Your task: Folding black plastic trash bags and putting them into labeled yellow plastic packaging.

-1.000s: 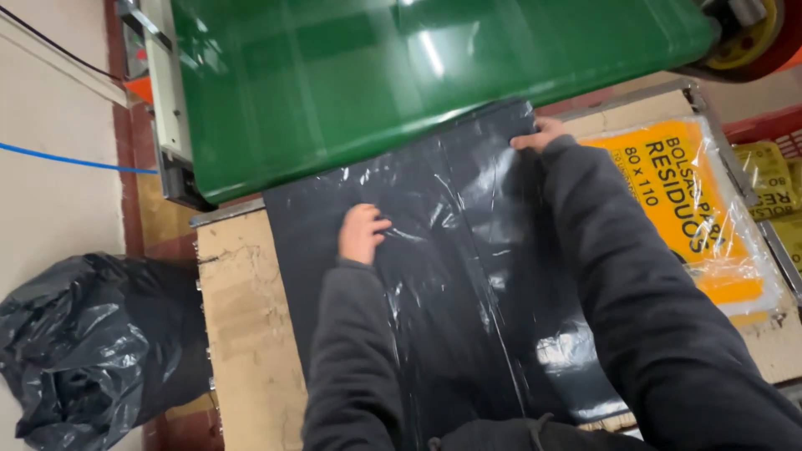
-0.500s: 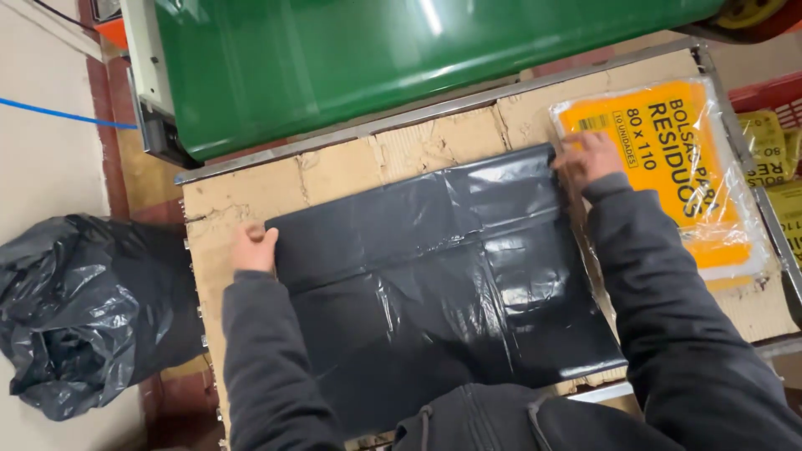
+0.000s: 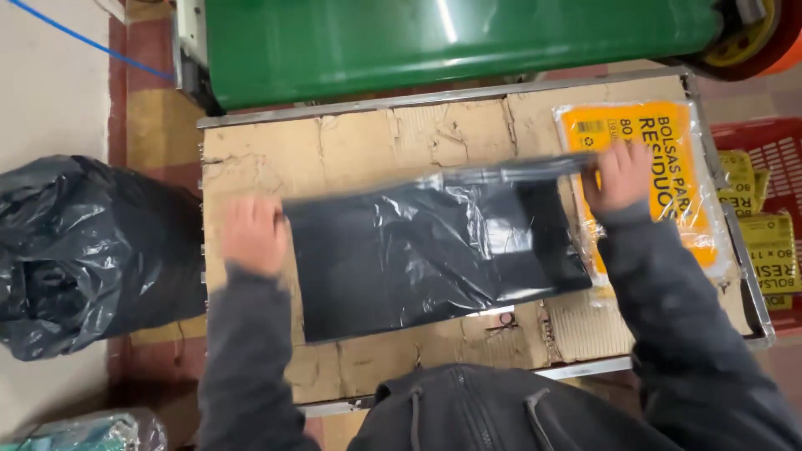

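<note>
Lying lengthwise between left hand (image 3: 253, 234) and right hand (image 3: 620, 174), black bag (image 3: 434, 250), fingers seemingly pinching its opposite edges, though blurred.

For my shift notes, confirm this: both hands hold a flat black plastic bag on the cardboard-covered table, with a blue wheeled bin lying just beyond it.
One detail is wrong: the wheeled bin is green, not blue, as the head view shows. The rest stands: the left hand and right hand hold the flat black plastic bag on the cardboard-covered table, with the bin lying just beyond it.
</note>
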